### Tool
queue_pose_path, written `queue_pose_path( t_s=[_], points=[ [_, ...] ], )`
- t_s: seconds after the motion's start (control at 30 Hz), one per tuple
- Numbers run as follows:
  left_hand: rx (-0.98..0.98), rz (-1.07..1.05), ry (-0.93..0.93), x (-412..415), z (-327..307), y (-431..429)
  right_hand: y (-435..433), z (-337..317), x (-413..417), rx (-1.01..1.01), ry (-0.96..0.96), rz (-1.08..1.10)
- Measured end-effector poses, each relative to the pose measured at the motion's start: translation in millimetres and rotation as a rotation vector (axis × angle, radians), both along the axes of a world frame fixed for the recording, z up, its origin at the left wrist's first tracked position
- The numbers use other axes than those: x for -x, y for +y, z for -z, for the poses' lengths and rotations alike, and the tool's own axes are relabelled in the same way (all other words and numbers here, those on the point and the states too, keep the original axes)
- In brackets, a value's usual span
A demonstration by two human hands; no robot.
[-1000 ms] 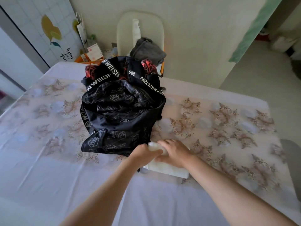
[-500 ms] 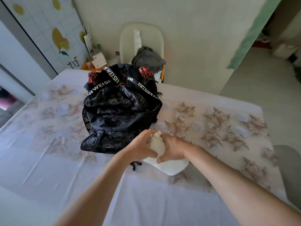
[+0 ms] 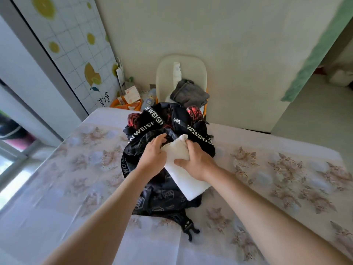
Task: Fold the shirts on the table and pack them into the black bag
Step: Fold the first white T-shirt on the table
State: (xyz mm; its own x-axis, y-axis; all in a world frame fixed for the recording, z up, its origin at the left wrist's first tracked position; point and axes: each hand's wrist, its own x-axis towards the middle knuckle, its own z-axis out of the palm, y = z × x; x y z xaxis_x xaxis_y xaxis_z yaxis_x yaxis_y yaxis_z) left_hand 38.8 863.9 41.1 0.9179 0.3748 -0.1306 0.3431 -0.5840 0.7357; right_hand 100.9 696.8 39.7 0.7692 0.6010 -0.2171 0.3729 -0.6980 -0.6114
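Note:
A folded white shirt (image 3: 186, 178) is held above the black bag (image 3: 164, 197), its far end at the bag's dark mouth. My left hand (image 3: 153, 157) grips the shirt's left side. My right hand (image 3: 196, 161) grips its right side, thumb on top. The bag lies in the middle of the table (image 3: 76, 178), with white lettering on its straps and red patterned fabric (image 3: 193, 112) showing at its far end. The shirt's underside and the bag's inside are hidden.
A flowered cloth covers the table. Behind the far edge stands a cream chair (image 3: 181, 73) with a grey garment (image 3: 189, 94) on it, and an orange bin (image 3: 126, 104) of small items sits to its left. A black buckle strap (image 3: 189, 230) trails from the bag toward me.
Both hands lifted the white shirt off the table and carried it away from me, over the bag to its mouth. The camera moved closer and tilted.

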Motion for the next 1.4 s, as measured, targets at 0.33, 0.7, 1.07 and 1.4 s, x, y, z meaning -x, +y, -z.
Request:
queue_pose_path(
  t_s=[0.33, 0.7, 1.07, 1.4],
  points=[
    [-0.916, 0.569, 0.438, -77, 72, 96, 47, 45, -30, 0.281, 0.080, -0.103],
    [-0.418, 0.192, -0.101, -129, 4, 139, 82, 41, -36, 0.220, 0.107, -0.143],
    [-0.339, 0.116, -0.199, -143, -3, 147, 159, 85, -53, -0.335, 0.635, 0.842],
    [-0.377, 0.236, -0.177, -129, 22, 154, 147, 119, -31, 0.589, -0.636, -0.297]
  ],
)
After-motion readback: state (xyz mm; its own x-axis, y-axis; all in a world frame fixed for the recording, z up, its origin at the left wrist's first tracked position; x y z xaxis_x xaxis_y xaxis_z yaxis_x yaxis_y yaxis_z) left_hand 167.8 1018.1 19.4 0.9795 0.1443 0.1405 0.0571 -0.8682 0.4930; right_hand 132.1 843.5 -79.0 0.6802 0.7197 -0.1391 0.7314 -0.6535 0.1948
